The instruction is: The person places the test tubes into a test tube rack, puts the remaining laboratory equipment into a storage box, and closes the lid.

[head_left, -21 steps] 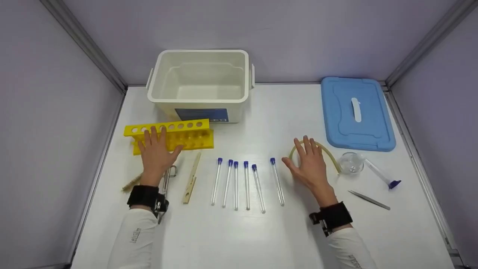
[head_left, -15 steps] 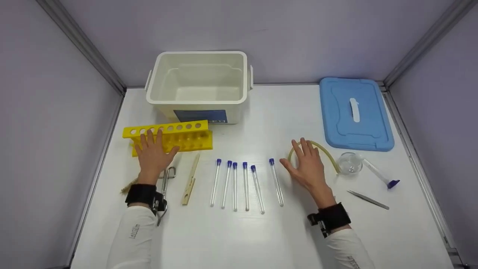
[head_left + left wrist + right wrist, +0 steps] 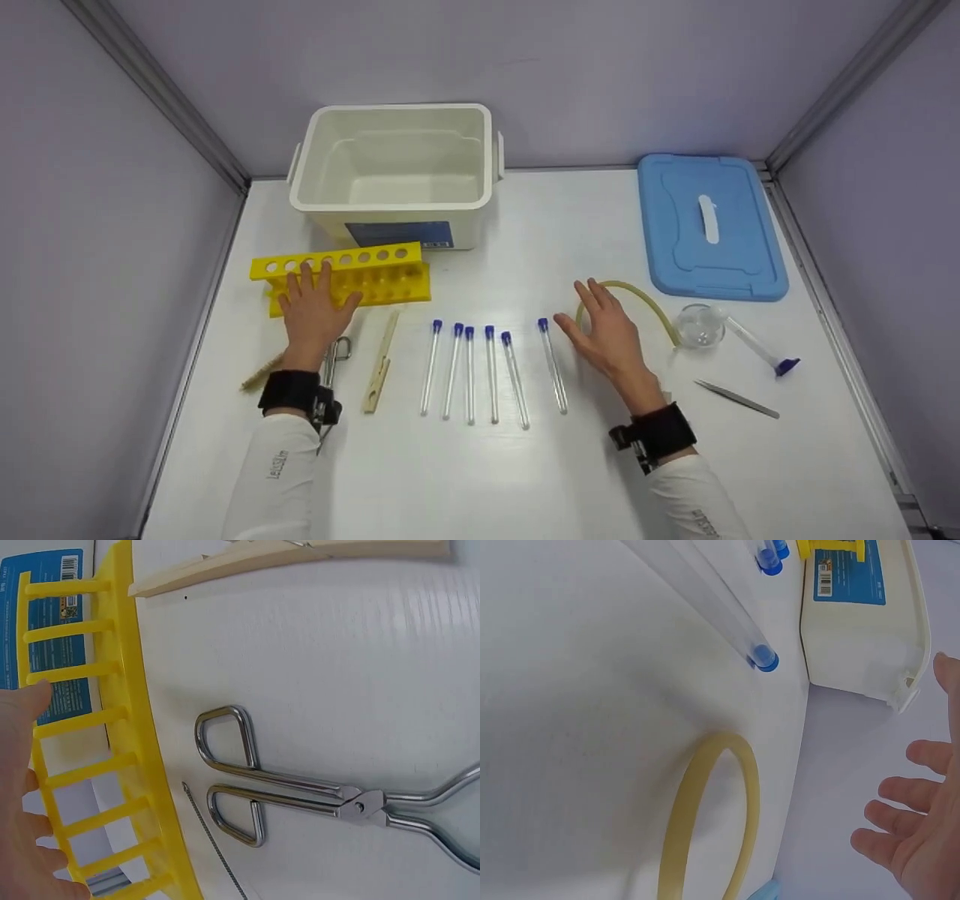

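Observation:
In the head view, my left hand [image 3: 311, 319] is spread over the front of the yellow test tube rack [image 3: 337, 259], its fingertips right at the upper holed bar. The left wrist view shows the thumb extended beside that bar. Below this hand lie metal crucible tongs [image 3: 360, 806], partly covered by the wrist in the head view. My right hand [image 3: 613, 337], fingers extended, is above a curved yellow rubber tube [image 3: 649, 296] and grips nothing. Just left of it lies a capped test tube [image 3: 553, 367]; several more blue-capped test tubes [image 3: 492, 375] lie in the middle.
A white bin [image 3: 390, 204] without its lid stands behind the rack. Its blue lid [image 3: 709, 255] lies at back right. Also on the table are a wooden test tube clamp [image 3: 380, 367], a brush [image 3: 261, 373], a round glass vessel [image 3: 700, 326], a blue-footed clear cylinder [image 3: 757, 345] and tweezers [image 3: 739, 399].
My right hand has drifted slightly left over the rubber tube. The rack and my left hand sit a touch farther right relative to the bin. The head view has shifted a little.

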`<state>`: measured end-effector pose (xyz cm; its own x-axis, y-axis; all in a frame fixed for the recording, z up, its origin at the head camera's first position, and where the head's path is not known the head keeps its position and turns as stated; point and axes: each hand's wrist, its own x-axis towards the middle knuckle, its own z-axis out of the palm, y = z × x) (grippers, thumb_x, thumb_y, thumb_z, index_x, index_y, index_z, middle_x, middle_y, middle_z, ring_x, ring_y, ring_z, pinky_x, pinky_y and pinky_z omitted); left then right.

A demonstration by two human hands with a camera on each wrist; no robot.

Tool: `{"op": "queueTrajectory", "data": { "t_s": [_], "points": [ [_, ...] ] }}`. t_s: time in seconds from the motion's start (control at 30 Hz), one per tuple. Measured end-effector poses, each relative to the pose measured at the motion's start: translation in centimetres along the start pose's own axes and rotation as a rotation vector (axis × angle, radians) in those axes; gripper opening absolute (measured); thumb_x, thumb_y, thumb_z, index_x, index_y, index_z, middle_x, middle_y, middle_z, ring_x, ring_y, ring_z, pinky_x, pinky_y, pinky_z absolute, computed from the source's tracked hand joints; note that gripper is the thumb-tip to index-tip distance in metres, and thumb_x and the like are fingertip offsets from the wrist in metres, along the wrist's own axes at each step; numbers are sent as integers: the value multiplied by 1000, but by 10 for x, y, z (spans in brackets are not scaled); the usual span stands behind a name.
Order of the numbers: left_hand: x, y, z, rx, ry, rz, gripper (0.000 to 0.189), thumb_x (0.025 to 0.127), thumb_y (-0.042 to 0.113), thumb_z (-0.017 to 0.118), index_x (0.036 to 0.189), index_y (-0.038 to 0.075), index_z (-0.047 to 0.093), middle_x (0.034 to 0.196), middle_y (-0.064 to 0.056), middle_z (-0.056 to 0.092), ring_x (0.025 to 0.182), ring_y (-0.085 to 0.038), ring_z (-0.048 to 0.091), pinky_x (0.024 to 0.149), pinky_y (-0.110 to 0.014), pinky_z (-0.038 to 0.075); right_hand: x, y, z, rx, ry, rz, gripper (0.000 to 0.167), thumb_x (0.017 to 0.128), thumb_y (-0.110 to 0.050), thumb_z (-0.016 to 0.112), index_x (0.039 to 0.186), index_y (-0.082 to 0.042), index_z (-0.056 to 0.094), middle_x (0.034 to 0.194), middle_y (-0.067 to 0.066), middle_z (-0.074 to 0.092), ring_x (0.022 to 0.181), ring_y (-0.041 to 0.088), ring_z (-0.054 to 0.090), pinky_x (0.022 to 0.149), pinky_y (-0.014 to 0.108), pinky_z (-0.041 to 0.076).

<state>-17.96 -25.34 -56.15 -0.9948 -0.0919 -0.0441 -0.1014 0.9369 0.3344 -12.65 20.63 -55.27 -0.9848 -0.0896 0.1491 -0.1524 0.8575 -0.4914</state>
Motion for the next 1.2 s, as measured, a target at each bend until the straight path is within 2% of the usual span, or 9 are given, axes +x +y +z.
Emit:
{"op": "queueTrajectory", "data": {
  "t_s": [0.33,0.5,0.73,0.93,1.2],
  "points": [
    [1,26,5,37,-21,27,81,96,57,49,158,11,24,163,-28,16,150,-52,13,117,-71,18,12,-19,-6,-19,113,-114,57,92,-43,66,138,-10,58,142,18,58,126,38,59,90,54,55],
    [-1,42,12,21,-4,53,80,96,57,51,157,11,27,162,-28,20,149,-51,16,115,-70,23,17,-27,-6,-58,162,-183,53,93,-41,66,136,-10,61,137,17,61,122,36,62,87,52,57],
    [0,63,17,35,-29,64,82,95,59,50,158,14,25,163,-25,18,149,-50,16,116,-69,23,25,-41,-9,-97,219,-283,48,92,-37,68,132,-9,64,132,17,65,117,36,65,83,50,59],
    [0,75,22,56,-37,71,83,94,60,51,159,16,23,164,-24,18,150,-49,17,116,-68,24,32,-56,-12,-129,219,-334,48,93,-37,67,133,-10,63,132,16,66,117,35,65,90,49,57],
    [-5,88,26,30,-29,90,81,94,59,53,158,17,27,163,-24,21,149,-48,19,116,-67,26,42,-70,-10,-152,207,-408,51,92,-41,68,133,-11,63,132,15,66,117,35,65,95,48,56]
  ]
}}
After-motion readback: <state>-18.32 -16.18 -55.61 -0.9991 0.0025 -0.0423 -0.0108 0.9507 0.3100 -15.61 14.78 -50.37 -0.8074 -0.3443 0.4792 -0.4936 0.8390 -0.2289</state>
